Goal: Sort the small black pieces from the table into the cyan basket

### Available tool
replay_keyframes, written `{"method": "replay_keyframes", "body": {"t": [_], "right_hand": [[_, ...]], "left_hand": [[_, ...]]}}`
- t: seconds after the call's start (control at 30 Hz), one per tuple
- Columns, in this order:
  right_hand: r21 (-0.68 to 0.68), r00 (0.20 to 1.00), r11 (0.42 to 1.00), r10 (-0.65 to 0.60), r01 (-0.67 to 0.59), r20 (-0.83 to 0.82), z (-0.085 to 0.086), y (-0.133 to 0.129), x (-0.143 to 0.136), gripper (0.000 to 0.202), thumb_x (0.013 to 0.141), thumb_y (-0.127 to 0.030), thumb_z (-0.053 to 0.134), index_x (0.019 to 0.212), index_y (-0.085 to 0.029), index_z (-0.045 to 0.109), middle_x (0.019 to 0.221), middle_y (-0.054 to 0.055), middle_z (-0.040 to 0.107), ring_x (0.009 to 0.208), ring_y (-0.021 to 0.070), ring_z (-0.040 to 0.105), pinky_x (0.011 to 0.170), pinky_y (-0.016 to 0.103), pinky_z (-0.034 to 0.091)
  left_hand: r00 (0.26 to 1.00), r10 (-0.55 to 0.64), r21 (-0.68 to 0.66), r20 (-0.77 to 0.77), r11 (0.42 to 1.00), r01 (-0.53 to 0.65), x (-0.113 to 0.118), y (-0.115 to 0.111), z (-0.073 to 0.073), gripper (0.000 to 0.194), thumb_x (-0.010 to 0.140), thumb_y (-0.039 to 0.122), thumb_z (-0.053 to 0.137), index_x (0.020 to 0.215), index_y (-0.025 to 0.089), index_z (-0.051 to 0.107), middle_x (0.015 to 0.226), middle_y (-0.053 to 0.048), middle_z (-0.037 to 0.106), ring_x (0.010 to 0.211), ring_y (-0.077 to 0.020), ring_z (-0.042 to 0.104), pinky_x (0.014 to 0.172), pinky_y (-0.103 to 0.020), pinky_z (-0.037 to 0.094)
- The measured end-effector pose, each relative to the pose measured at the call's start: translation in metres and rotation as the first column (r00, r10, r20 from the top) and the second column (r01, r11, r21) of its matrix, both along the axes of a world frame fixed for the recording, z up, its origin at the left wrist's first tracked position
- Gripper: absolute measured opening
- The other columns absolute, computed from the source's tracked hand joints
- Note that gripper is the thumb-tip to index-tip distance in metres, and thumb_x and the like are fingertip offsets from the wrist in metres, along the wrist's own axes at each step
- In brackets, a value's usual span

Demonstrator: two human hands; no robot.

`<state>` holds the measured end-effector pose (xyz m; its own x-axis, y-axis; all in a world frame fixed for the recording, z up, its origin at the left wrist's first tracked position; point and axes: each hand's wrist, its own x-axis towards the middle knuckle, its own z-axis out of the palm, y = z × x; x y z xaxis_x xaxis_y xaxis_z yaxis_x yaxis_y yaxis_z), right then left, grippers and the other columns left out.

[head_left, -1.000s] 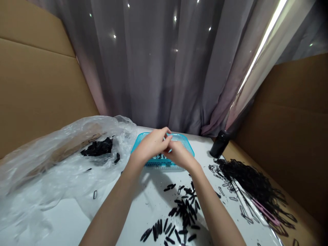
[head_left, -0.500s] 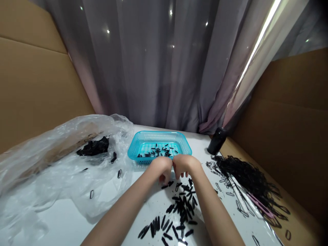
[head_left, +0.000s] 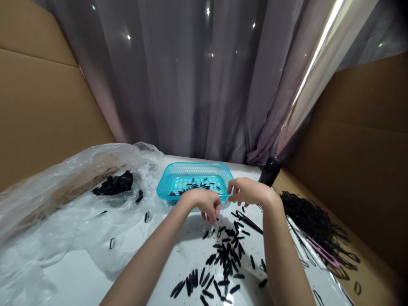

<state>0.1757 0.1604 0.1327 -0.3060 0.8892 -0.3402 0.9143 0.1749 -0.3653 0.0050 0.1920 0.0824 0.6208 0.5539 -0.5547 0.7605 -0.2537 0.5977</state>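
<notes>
My left hand (head_left: 209, 205) is bent down over the white table in front of the turquoise basket (head_left: 163, 191). Its fingers are curled together, and whatever they hold is hidden. To the right, my right hand (head_left: 247, 190) hovers by the basket's front right corner with its fingers apart and nothing visible in them. Small black strip-like pieces (head_left: 199, 185) lie inside the basket. Many more black pieces (head_left: 227, 257) are scattered on the table below and between my forearms. A long dark pointed tool (head_left: 251, 223) lies by my right forearm.
Crumpled clear plastic (head_left: 76, 212) covers the left side, with a black bundle (head_left: 114, 183) in it. At right are a black bottle (head_left: 270, 171), a heap of black loops (head_left: 314, 216) and a pink-handled tool (head_left: 323, 253). Cardboard walls (head_left: 41, 102) flank the table; a grey curtain (head_left: 178, 93) hangs behind.
My hands have parted. The right hand has moved right and up to the basket's corner, its fingers spreading, while the left has stayed low near the basket's front.
</notes>
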Motion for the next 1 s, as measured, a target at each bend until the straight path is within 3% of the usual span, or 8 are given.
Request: {"method": "replay_keyframes", "body": {"t": [0.17, 0.4, 0.63, 0.83, 1.0], "right_hand": [[-0.061, 0.995, 0.998, 0.027, -0.033, -0.091, 0.004, -0.005, 0.005, 0.022, 0.077, -0.006, 0.057, 0.096, -0.012, 0.066, 0.086, 0.008, 0.074, 0.075, 0.0191, 0.073, 0.049, 0.019, 0.053], [-0.099, 0.981, 0.989, 0.095, -0.113, -0.17, 0.008, -0.016, -0.001, 0.025, 0.073, -0.006, 0.054, 0.092, -0.013, 0.069, 0.083, 0.008, 0.076, 0.073, 0.0184, 0.072, 0.049, 0.018, 0.052], [-0.064, 0.976, 0.989, 0.12, -0.134, -0.183, 0.008, -0.018, -0.001, 0.022, 0.071, -0.007, 0.054, 0.088, -0.012, 0.069, 0.077, 0.008, 0.074, 0.067, 0.0176, 0.07, 0.048, 0.019, 0.051], [-0.059, 0.946, 0.969, 0.219, -0.239, -0.241, 0.007, -0.019, -0.009, 0.013, 0.078, -0.021, 0.06, 0.082, -0.015, 0.071, 0.07, 0.004, 0.068, 0.066, 0.0157, 0.067, 0.049, 0.019, 0.052], [-0.016, 0.92, 0.956, 0.278, -0.294, -0.274, 0.007, -0.019, -0.008, 0.016, 0.079, -0.016, 0.055, 0.082, -0.016, 0.071, 0.068, 0.001, 0.066, 0.063, 0.0129, 0.065, 0.05, 0.018, 0.051]], "left_hand": [[0.986, -0.009, 0.03, 0.165, 1.0, 0.004, -0.014, -0.005, 0.015, 0.012, 0.065, 0.014, 0.074, 0.074, 0.017, 0.067, 0.071, -0.001, 0.071, 0.067, -0.0161, 0.067, 0.058, -0.024, 0.054], [0.957, -0.025, 0.009, 0.29, 1.0, 0.024, -0.024, -0.016, 0.031, 0.018, 0.071, 0.017, 0.075, 0.086, 0.018, 0.065, 0.08, -0.002, 0.075, 0.07, -0.0155, 0.067, 0.062, -0.025, 0.051], [0.95, -0.041, 0.031, 0.309, 0.999, 0.033, -0.028, -0.015, 0.031, 0.025, 0.073, 0.015, 0.074, 0.091, 0.02, 0.056, 0.079, 0.0, 0.075, 0.073, -0.0162, 0.068, 0.061, -0.024, 0.046], [0.938, -0.039, 0.071, 0.344, 0.997, 0.015, -0.03, -0.015, 0.034, 0.03, 0.073, 0.02, 0.076, 0.09, 0.021, 0.052, 0.081, 0.0, 0.074, 0.082, -0.0181, 0.068, 0.065, -0.025, 0.044], [0.915, -0.021, 0.1, 0.402, 0.995, -0.021, -0.032, -0.02, 0.04, 0.036, 0.07, 0.024, 0.079, 0.093, 0.02, 0.052, 0.081, 0.0, 0.071, 0.079, -0.0183, 0.066, 0.064, -0.026, 0.042]]}}
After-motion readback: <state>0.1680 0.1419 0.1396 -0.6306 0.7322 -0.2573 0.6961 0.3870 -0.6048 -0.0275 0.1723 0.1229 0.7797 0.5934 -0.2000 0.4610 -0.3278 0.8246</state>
